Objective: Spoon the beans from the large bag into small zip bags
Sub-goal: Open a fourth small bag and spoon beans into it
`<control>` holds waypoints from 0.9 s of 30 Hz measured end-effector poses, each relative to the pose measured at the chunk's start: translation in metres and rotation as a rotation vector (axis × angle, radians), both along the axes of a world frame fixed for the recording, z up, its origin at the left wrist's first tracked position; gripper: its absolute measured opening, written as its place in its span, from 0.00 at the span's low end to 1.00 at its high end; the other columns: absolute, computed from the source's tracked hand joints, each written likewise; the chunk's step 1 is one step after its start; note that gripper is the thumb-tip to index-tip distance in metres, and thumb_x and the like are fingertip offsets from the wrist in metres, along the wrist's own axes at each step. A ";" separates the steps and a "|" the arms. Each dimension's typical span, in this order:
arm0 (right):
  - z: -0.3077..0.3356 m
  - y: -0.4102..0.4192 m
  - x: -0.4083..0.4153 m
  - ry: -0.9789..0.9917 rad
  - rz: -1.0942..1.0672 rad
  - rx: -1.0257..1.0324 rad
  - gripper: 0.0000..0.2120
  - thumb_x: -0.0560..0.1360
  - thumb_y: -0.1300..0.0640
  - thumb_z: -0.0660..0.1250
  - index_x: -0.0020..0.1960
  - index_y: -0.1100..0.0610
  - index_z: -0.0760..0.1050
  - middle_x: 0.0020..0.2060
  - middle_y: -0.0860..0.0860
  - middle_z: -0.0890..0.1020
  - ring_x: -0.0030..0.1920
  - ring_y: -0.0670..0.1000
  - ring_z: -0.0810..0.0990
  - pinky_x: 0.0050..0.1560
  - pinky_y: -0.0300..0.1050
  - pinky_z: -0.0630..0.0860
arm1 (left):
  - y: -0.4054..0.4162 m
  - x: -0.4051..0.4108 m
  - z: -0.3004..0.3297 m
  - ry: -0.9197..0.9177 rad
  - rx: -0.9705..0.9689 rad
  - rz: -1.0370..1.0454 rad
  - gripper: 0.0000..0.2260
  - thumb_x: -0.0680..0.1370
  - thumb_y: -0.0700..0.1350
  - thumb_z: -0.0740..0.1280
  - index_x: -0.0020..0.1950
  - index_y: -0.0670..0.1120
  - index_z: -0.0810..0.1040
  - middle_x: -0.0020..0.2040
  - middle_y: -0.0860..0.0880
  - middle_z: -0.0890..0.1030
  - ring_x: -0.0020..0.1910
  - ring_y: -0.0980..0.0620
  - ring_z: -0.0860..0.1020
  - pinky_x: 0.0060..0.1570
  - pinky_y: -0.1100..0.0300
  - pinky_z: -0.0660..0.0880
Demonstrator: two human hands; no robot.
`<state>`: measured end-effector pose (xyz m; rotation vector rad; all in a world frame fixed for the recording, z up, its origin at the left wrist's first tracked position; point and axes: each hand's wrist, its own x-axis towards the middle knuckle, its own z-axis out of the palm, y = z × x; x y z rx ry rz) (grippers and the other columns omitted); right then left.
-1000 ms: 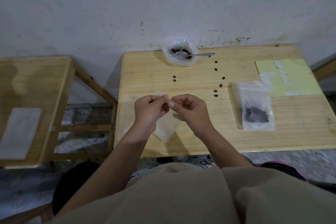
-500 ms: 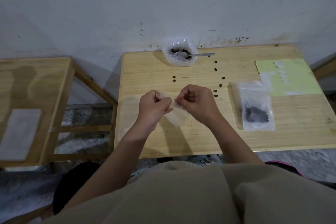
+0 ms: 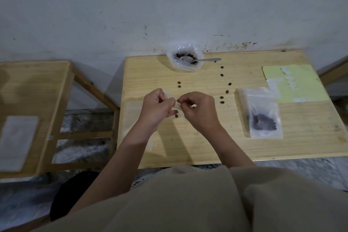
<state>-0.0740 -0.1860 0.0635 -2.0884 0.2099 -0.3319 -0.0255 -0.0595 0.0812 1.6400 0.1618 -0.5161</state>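
A second wooden table (image 3: 33, 88) stood at the far left. Over the main table (image 3: 188, 147), the left hand (image 3: 158, 108) and the right hand (image 3: 199, 111) both pinched a small clear zip bag (image 3: 178, 107) between them. Farther back sat the large bag (image 3: 185, 58) of beans holding a spoon (image 3: 199, 60), loose beans (image 3: 222, 75) scattered nearby. To the right lay a filled zip bag (image 3: 263, 117), then a yellow sheet (image 3: 297, 83); no writing was legible.

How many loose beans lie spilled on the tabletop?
9: two left of centre, six in a right-hand trail, one between the hands. Hands may hide more.
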 end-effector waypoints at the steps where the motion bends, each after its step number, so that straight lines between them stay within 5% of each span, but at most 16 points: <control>1: 0.001 -0.001 0.001 0.020 0.003 0.005 0.08 0.70 0.69 0.68 0.43 0.61 0.83 0.37 0.53 0.84 0.36 0.47 0.80 0.38 0.34 0.77 | 0.001 0.001 0.000 0.015 -0.008 -0.002 0.15 0.73 0.31 0.65 0.32 0.45 0.64 0.31 0.45 0.72 0.24 0.59 0.71 0.47 0.50 0.80; 7: 0.013 -0.012 0.002 0.240 0.058 0.171 0.05 0.69 0.65 0.74 0.45 0.60 0.83 0.39 0.52 0.84 0.40 0.47 0.83 0.44 0.36 0.80 | 0.004 0.003 0.001 -0.014 0.037 -0.089 0.09 0.73 0.35 0.68 0.38 0.43 0.70 0.32 0.48 0.81 0.32 0.54 0.81 0.42 0.57 0.79; 10: 0.012 -0.012 0.004 0.268 0.009 0.168 0.04 0.68 0.65 0.74 0.43 0.60 0.83 0.37 0.51 0.84 0.39 0.49 0.84 0.42 0.37 0.79 | 0.006 0.004 0.000 -0.101 0.108 -0.120 0.07 0.71 0.34 0.71 0.41 0.40 0.73 0.35 0.44 0.82 0.35 0.52 0.83 0.44 0.52 0.79; 20: -0.001 -0.001 0.009 0.076 0.062 -0.033 0.09 0.69 0.70 0.69 0.44 0.60 0.83 0.38 0.53 0.83 0.37 0.48 0.81 0.41 0.38 0.78 | 0.003 0.016 -0.003 -0.268 0.307 -0.236 0.12 0.67 0.32 0.69 0.36 0.46 0.70 0.33 0.48 0.79 0.33 0.47 0.80 0.37 0.55 0.76; 27: -0.002 0.002 0.014 0.040 0.091 -0.104 0.11 0.69 0.71 0.67 0.45 0.60 0.83 0.38 0.52 0.81 0.37 0.49 0.79 0.39 0.40 0.76 | 0.006 0.026 -0.003 -0.262 0.242 -0.308 0.13 0.70 0.31 0.66 0.36 0.46 0.66 0.34 0.43 0.73 0.32 0.48 0.75 0.40 0.42 0.77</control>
